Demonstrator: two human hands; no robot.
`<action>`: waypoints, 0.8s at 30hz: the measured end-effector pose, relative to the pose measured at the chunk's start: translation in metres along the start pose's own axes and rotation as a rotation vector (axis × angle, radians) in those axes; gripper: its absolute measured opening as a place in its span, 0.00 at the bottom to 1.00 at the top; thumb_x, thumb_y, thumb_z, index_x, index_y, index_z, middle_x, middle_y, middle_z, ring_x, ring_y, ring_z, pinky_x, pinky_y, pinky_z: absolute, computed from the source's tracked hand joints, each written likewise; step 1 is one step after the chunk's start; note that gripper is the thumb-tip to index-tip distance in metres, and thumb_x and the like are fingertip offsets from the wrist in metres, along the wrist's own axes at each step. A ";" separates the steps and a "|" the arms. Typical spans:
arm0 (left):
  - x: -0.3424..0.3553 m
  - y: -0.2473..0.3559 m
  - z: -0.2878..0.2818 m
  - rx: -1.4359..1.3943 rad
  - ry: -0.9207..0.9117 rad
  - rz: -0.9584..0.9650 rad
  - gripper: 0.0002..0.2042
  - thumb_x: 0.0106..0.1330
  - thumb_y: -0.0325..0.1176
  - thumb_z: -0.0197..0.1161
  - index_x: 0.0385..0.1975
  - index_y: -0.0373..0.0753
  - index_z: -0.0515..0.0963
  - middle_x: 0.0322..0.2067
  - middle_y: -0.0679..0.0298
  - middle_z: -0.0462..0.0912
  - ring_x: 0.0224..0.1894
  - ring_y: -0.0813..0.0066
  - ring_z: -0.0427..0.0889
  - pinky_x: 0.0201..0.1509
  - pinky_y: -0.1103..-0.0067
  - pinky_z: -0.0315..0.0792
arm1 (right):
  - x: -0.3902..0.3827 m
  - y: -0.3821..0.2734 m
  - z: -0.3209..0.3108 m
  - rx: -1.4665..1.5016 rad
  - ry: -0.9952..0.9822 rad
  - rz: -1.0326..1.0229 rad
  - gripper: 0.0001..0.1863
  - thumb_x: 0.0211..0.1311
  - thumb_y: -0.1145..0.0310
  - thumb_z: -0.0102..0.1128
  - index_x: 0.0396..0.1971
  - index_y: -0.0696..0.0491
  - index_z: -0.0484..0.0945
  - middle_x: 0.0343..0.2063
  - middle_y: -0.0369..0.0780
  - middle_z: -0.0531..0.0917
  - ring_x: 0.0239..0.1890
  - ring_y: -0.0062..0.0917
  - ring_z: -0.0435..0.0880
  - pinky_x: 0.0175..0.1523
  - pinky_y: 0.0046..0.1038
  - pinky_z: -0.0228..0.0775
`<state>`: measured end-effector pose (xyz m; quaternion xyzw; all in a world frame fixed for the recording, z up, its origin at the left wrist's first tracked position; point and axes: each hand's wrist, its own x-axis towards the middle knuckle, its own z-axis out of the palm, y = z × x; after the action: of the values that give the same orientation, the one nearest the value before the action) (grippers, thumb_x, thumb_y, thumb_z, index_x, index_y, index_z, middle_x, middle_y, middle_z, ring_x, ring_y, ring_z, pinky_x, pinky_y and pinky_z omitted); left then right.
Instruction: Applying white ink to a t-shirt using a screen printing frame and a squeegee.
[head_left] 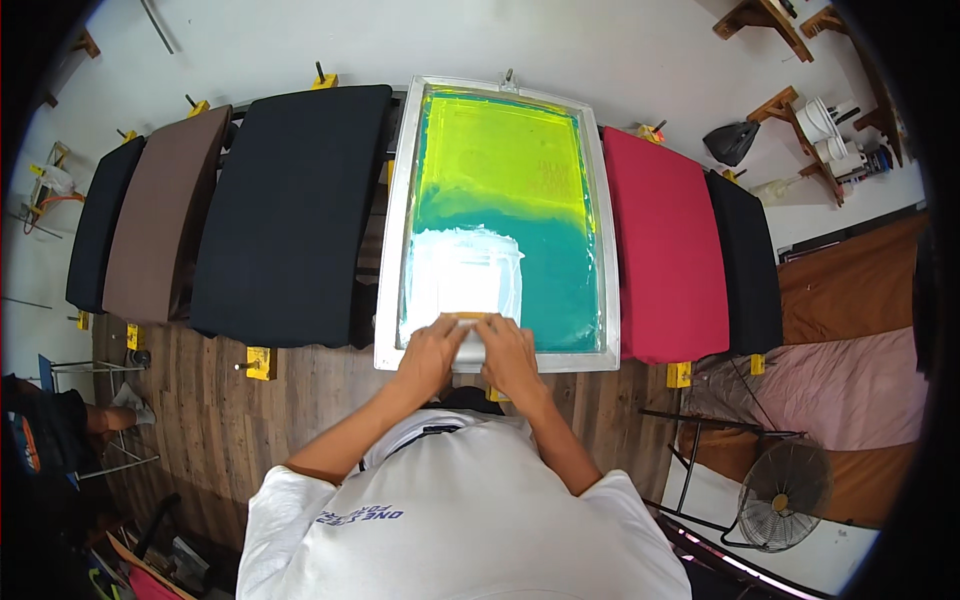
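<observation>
A silkscreen frame (609,250) with a metal rim lies straight before me. Its mesh is yellow-green at the far part and teal below. White ink (462,262) is spread over the near left of the mesh. Side by side at the near end, my left hand (436,352) and my right hand (509,354) are closed on a squeegee. Only a yellowish strip of the squeegee (466,315) shows between and beyond my fingers; its blade is hidden. Faint lettering marks the yellow-green area.
Black boards (295,215) and a brown one (170,210) stand left of the frame; a red board (668,245) and another black one (745,265) stand right. Yellow clamps (261,363) jut from the ends. A fan (785,495) is at lower right. A person's leg (105,418) shows at left.
</observation>
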<state>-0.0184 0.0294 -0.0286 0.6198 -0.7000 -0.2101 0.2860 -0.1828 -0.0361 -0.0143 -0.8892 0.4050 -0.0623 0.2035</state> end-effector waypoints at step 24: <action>0.123 -0.059 -0.028 0.207 -0.187 -0.163 0.17 0.49 0.18 0.62 0.41 0.38 0.83 0.34 0.45 0.85 0.39 0.47 0.85 0.46 0.63 0.79 | 0.144 0.030 -0.027 -0.032 -0.261 0.174 0.21 0.42 0.72 0.64 0.43 0.46 0.84 0.39 0.43 0.86 0.44 0.41 0.85 0.50 0.42 0.78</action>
<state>0.0358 -0.0992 -0.0291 0.6786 -0.6887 -0.2160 0.1362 -0.1154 -0.1698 -0.0105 -0.8544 0.4517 0.0780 0.2446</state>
